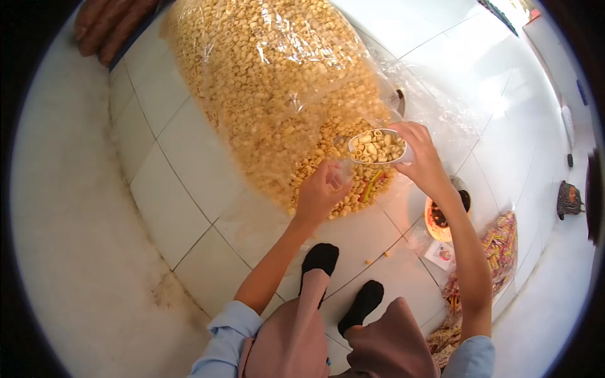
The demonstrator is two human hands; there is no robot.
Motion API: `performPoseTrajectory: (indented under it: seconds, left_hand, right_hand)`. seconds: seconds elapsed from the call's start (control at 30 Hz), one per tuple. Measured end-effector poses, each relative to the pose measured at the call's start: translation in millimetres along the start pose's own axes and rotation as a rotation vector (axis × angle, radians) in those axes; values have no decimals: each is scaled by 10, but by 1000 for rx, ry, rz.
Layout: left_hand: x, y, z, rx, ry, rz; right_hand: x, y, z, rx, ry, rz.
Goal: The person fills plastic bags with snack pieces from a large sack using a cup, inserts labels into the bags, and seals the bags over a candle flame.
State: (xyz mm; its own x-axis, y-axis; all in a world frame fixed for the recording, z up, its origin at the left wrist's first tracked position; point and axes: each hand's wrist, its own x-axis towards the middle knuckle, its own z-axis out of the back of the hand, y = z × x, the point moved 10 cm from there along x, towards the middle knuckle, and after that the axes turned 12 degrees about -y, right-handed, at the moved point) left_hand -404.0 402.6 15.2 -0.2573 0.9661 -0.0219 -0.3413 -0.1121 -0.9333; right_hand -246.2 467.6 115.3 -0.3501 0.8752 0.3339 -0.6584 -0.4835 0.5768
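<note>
My right hand (419, 157) grips a white scoop (408, 153) heaped with small tube-shaped yellow snacks (377, 146). Just left of the scoop's mouth, my left hand (322, 190) is closed on what looks like a small clear plastic bag (343, 169); its opening and contents are hard to make out. Both hands are over the open end of a very large clear sack (277, 82) full of the same snacks. Loose snacks (309, 173) lie at that end, with a red and yellow packet (373, 186) among them below the scoop.
Right of my right forearm stands a round container (439, 220) with dark contents, beside a white printed card (439, 255). A bag of colourful packets (501, 246) lies farther right. My feet in black socks (361, 305) are on white floor tiles (189, 208), near a few stray snacks.
</note>
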Motion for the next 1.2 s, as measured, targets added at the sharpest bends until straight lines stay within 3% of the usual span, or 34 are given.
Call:
performPoseTrajectory:
  seconds: [0.07,0.2,0.37,0.47,0.7,0.8,0.9,1.1,1.2]
  left_hand:
    - [54,-187,-85,23,20,-155]
    - [127,-379,-195,54,-4,-251]
    - [170,-462,-175,112,-73,-354]
    - [180,-379,-217,46,-35,-316]
    - [187,-419,-189,104,-55,-348]
    - [215,-323,-193,61,-37,-253]
    - [213,-369,-161,-31,-82,-365]
    - [213,-309,-138,137,-65,-336]
    - [222,-187,-167,-120,16,-167]
  right_hand:
    - [67,192,231,-54,36,32]
    - [128,401,387,-99,103,42]
    - [105,636,364,-417,92,282]
    - [103,812,362,-519,46,423]
    - [105,923,273,-560,91,441]
    - [121,946,269,-598,77,458]
    - [133,969,266,-613,53,466]
    - [124,1021,182,-528,33,505]
    - [162,744,166,-507,-16,448]
